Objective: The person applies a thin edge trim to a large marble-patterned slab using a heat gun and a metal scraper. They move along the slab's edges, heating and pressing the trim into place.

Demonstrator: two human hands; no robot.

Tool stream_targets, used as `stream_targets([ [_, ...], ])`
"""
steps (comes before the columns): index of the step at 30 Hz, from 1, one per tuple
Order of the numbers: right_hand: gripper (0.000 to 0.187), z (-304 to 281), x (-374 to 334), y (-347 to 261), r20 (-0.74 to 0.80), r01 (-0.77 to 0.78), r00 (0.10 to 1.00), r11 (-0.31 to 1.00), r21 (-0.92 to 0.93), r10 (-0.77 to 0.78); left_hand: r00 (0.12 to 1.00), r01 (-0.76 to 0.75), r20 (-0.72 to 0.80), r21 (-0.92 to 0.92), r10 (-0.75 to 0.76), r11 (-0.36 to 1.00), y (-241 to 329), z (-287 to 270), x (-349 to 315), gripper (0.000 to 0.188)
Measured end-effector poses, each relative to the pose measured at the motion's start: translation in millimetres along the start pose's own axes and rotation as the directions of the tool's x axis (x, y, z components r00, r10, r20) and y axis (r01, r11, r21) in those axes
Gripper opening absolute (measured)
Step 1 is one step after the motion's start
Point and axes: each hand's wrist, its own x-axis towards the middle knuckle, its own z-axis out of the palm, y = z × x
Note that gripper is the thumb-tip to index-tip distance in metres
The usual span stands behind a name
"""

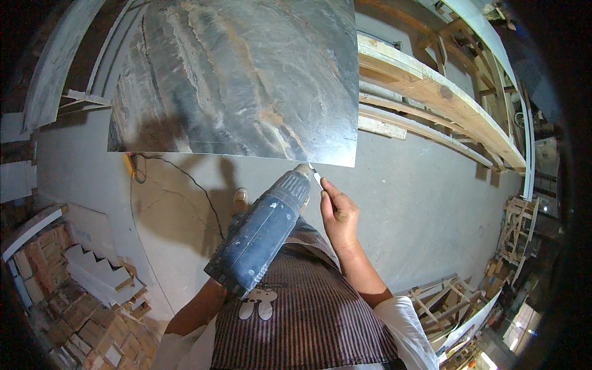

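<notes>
A blue heat gun (pixel 262 228) is in the air over my apron, its metal nozzle pointing up and right to the near edge of a grey marble-patterned panel (pixel 240 80). My left forearm (pixel 200 306) runs under the gun; the body of the gun hides that hand, which holds it from below. Just right of the nozzle, my right hand (pixel 341 214) is closed, thumb and forefinger pinching a slim white-and-dark tool (pixel 317 179). The tool's tip reaches the panel's near edge close to its right corner; whether it touches cannot be made out.
A black cord (pixel 197 184) trails over the floor, near a yellow object (pixel 129 165) below the panel's left corner. Long wooden beams (pixel 450 92) stand at the right. Stacked wood blocks (pixel 92 327) lie at lower left, timber frames (pixel 444 305) at lower right.
</notes>
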Motion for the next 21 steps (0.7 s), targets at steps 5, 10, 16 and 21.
stream_targets([
  [5,0.025,0,-1,9,-0.021,0.014,1.000,1.000,0.017,-0.013,1.000,-0.015,-0.002,0.020,0.015,1.000,0,4,0,0.017],
  [10,0.025,-6,1,5,0.035,-0.045,0.998,0.999,-0.016,0.046,1.000,-0.026,-0.005,0.039,0.026,0.999,0,7,-1,0.016],
  [16,0.025,-12,3,-2,0.057,-0.118,0.992,0.992,0.041,0.116,0.999,-0.037,-0.005,0.062,0.037,0.997,0,9,-3,0.015],
  [21,0.025,-21,4,-4,0.050,-0.124,0.991,0.991,0.044,0.122,0.999,-0.042,-0.004,0.082,0.042,0.996,0,11,-4,0.015],
])
